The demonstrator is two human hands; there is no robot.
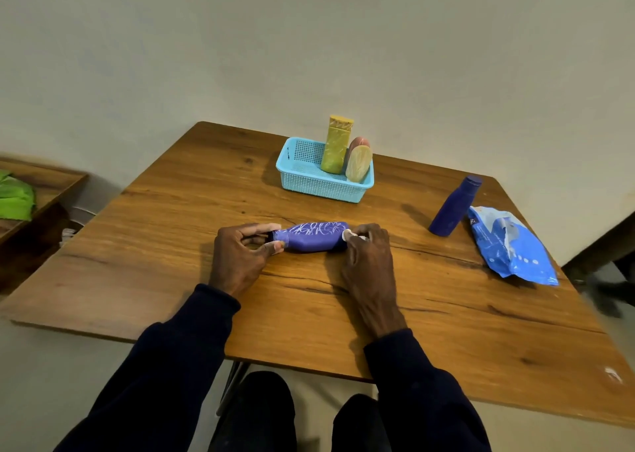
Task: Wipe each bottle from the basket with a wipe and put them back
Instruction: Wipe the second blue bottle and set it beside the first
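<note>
- A wooden table stands against a plain wall.
- The purple bottle lies on its side between the two hands, touching both.
- The left hand pinches its neck end with thumb and fingers.
- The right hand curls round a bunched white wipe, pressing it to the base.
- The bottle looks light, rigid and smooth, so it is likely to roll; the narrow neck seems the surest hold.
- The blue basket sits beyond the hands.

Wooden table, plain pale wall.
</note>
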